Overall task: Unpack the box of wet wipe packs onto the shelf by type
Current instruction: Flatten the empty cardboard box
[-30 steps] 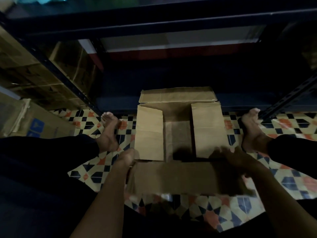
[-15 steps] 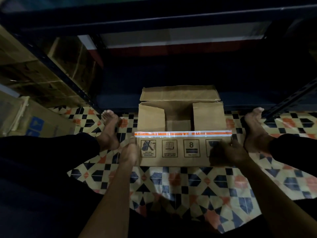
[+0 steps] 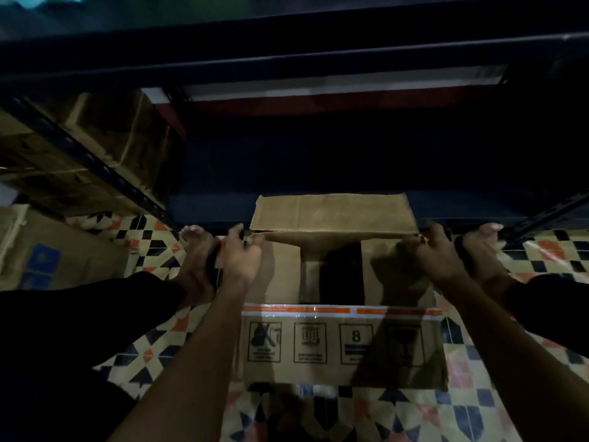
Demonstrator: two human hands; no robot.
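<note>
A brown cardboard box (image 3: 341, 346) stands on the tiled floor between my feet, with printed handling symbols and orange tape on its near side. Its far flap (image 3: 333, 213) is folded back toward the shelf (image 3: 287, 59). My left hand (image 3: 240, 255) grips the far left corner of the box at its left inner flap. My right hand (image 3: 428, 258) grips the far right corner at the right inner flap. The gap between the inner flaps is dark, and I see no wet wipe packs.
A dark metal shelf unit rises right behind the box, its lower bay in shadow. Cardboard cartons (image 3: 79, 148) fill the rack to the left, and another carton (image 3: 47, 260) stands on the floor at left. My bare feet (image 3: 194, 250) flank the box.
Both hands left the near flap, which now hangs down the front, and reached forward to the far corners of the box. The view came closer to the box.
</note>
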